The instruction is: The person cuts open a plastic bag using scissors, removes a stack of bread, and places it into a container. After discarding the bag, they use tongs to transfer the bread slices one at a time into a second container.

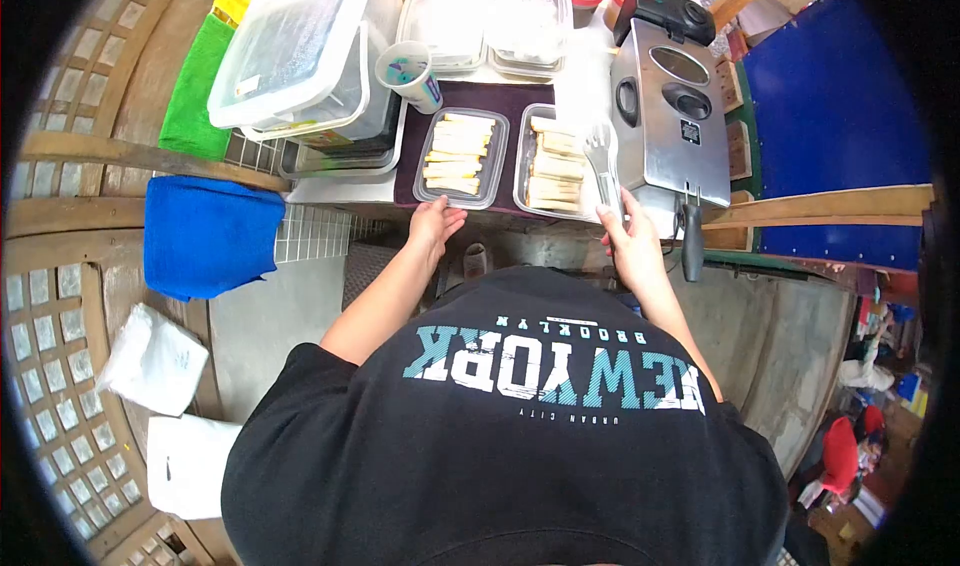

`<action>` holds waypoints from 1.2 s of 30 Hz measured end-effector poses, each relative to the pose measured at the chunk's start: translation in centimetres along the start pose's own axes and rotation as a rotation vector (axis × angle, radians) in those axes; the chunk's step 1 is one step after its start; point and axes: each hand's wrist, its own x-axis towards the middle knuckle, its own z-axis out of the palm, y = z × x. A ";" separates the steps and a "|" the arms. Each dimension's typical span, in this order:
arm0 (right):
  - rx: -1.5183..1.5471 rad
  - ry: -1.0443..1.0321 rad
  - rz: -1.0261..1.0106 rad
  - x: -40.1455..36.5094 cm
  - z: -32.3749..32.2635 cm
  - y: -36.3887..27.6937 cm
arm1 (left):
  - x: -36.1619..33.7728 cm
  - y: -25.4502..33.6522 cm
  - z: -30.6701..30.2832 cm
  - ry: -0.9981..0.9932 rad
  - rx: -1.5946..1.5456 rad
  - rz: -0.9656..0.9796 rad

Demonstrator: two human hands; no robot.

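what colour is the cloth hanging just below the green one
Blue, best seen in the head view.

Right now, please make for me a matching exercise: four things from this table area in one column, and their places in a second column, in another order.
Things:
1. blue cloth
2. cup
3. serving tool
4. metal cooker

Places:
A. in the fingers of the right hand
B. at the right end of the table
C. at the left, nearer to the person than the green cloth
D. just beyond the left tray of pale food pieces

Right pairs: 1-C, 2-D, 3-A, 4-B
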 end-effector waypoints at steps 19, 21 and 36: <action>-0.567 -0.237 -0.212 3.3 0.5 -0.3 | 1.5 -1.6 0.8 -0.009 -0.157 0.237; -0.657 -0.126 -0.305 3.0 -0.4 -0.7 | 1.8 -1.5 0.3 -0.047 -0.127 0.232; -1.352 0.078 -0.727 12.6 -0.5 -7.7 | 1.1 -0.9 -0.3 -0.100 -0.168 0.162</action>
